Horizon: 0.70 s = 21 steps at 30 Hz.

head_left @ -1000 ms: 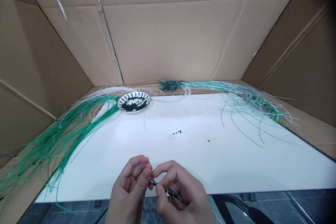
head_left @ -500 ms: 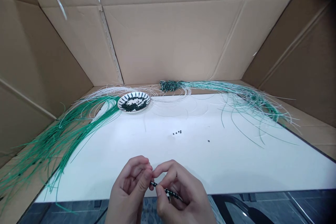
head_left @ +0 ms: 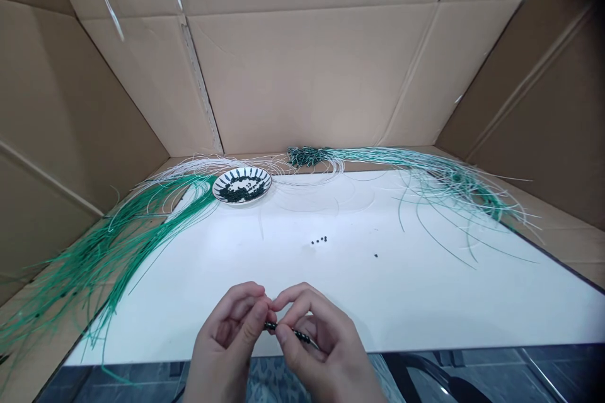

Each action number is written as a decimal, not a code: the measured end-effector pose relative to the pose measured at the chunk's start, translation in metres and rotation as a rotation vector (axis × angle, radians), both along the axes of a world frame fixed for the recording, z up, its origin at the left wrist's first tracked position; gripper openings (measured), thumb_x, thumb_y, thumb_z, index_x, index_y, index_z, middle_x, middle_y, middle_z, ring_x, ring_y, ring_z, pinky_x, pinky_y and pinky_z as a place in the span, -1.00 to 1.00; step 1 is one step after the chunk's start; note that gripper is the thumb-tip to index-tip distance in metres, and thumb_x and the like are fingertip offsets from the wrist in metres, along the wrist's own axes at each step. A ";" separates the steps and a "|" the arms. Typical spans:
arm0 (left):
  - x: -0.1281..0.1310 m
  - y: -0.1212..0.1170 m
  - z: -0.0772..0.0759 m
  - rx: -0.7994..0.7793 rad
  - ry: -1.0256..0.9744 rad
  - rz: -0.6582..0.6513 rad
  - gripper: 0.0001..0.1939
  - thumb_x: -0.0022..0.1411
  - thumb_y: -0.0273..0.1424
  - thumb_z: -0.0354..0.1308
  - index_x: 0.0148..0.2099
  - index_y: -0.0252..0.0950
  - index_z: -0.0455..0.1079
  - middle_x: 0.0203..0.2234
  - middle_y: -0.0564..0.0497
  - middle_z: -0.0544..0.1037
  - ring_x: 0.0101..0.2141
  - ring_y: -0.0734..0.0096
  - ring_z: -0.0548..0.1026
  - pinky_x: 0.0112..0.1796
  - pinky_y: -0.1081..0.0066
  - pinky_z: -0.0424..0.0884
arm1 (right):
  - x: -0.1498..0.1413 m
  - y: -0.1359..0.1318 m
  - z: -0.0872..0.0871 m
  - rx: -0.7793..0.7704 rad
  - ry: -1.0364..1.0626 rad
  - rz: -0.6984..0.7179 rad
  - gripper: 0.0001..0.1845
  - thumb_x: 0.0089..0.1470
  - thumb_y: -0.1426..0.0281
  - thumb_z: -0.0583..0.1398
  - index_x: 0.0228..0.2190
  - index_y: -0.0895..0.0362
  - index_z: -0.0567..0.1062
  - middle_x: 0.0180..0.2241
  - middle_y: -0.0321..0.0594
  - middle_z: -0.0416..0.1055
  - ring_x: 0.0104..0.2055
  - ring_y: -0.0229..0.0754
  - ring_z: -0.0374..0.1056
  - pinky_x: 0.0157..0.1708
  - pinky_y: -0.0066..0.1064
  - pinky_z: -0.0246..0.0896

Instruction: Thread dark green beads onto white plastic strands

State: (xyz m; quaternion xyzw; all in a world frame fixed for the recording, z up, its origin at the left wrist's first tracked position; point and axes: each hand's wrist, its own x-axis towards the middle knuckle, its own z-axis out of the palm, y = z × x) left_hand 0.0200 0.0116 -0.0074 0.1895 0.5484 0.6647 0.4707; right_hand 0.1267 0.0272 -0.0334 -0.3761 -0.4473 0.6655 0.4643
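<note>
Beadwork point(head_left: 302, 336) is pinched by left hand point(head_left: 231, 340) and right hand point(head_left: 336, 341). Probably light and slippery, it suits fingertip holds at each end.

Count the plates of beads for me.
1. The plate stands at the white table's far edge, left of center, beyond the left hand, with dark beads in it. No other shows.

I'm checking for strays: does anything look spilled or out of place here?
Possibly spilled: a small group of black beads and one stray bead to its right lie loose on the white tabletop, while many more sit in the plate.
</note>
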 end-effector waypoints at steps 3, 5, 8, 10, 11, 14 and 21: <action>-0.003 0.001 0.001 -0.030 -0.095 -0.003 -0.54 -0.42 -0.15 0.64 -0.42 -0.23 0.64 -0.62 0.10 0.62 -0.52 0.55 0.53 -0.43 0.70 0.44 | 0.001 0.004 0.000 -0.009 0.093 0.034 -0.64 0.01 0.18 0.39 -0.52 0.16 0.42 -0.21 -0.22 0.42 -0.53 -0.44 0.18 -0.51 -0.56 0.01; -0.004 0.001 0.002 -0.042 -0.116 0.012 -0.53 -0.44 -0.17 0.65 -0.41 -0.23 0.65 -0.60 0.08 0.65 -0.51 0.55 0.55 -0.40 0.70 0.46 | 0.003 0.007 -0.001 0.021 0.150 0.046 -0.59 0.02 0.12 0.40 -0.52 0.18 0.44 -0.24 -0.21 0.46 -0.58 -0.48 0.08 -0.55 -0.56 -0.07; -0.003 0.002 0.004 -0.046 -0.113 0.026 -0.53 -0.47 -0.17 0.65 -0.42 -0.22 0.67 -0.58 0.05 0.69 -0.52 0.55 0.57 -0.38 0.69 0.49 | 0.005 0.008 -0.001 0.048 0.208 0.000 -0.60 0.03 0.11 0.40 -0.51 0.15 0.48 -0.29 -0.21 0.52 -0.57 -0.43 0.17 -0.54 -0.53 0.03; -0.002 0.002 0.005 -0.046 -0.108 0.025 -0.53 -0.48 -0.16 0.65 -0.43 -0.21 0.67 -0.58 0.04 0.70 -0.55 0.55 0.56 -0.39 0.69 0.49 | 0.005 0.005 0.000 0.045 0.214 -0.053 -0.64 0.03 0.13 0.41 -0.49 0.13 0.49 -0.32 -0.21 0.55 -0.48 -0.34 0.35 -0.44 -0.50 0.20; -0.001 0.001 0.005 -0.045 -0.109 0.022 -0.53 -0.49 -0.16 0.65 -0.44 -0.20 0.67 -0.59 0.04 0.70 -0.56 0.55 0.56 -0.40 0.70 0.49 | 0.004 0.004 0.002 0.040 0.208 -0.076 -0.65 0.03 0.14 0.42 -0.49 0.12 0.49 -0.32 -0.20 0.56 -0.43 -0.29 0.41 -0.39 -0.49 0.26; 0.000 -0.001 0.006 -0.050 -0.118 0.002 -0.56 -0.50 -0.16 0.65 -0.47 -0.19 0.67 -0.61 0.02 0.70 -0.55 0.54 0.56 -0.41 0.70 0.48 | 0.002 -0.002 0.010 0.015 0.170 -0.138 -0.69 0.04 0.19 0.42 -0.50 0.09 0.48 -0.32 -0.21 0.58 -0.36 -0.25 0.50 -0.38 -0.52 0.33; 0.000 -0.002 0.007 -0.065 -0.107 -0.007 -0.56 -0.50 -0.14 0.65 -0.47 -0.17 0.67 -0.60 0.01 0.70 -0.53 0.52 0.57 -0.40 0.69 0.47 | 0.000 -0.006 0.026 -0.024 0.068 -0.200 -0.73 -0.11 0.36 0.46 -0.54 0.09 0.45 -0.36 -0.20 0.61 -0.34 -0.21 0.55 -0.49 -0.58 0.32</action>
